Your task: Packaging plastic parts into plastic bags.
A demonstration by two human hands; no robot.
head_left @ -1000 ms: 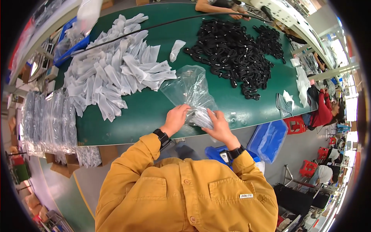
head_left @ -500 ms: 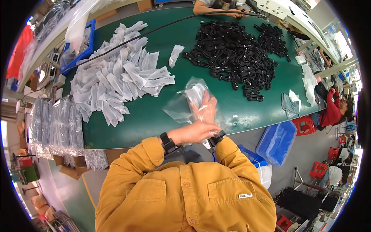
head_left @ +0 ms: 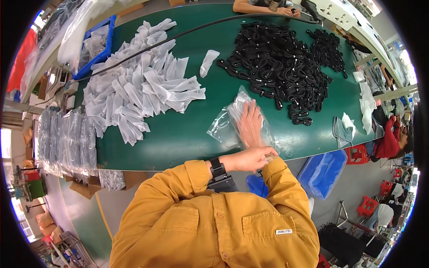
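Right hand (head_left: 250,123) is lying flat, palm down, fingers extended and held together, pointing away from the body. Left hand (head_left: 250,158) is crossing in front of the torso, loosely curled, resting at the right wrist. Both forearms are bending inward, elbows out, sleeves reaching the wrists.

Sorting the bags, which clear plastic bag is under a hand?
The clear plastic bag near the table's front edge, pressed flat under the right hand, apart from the white heap.
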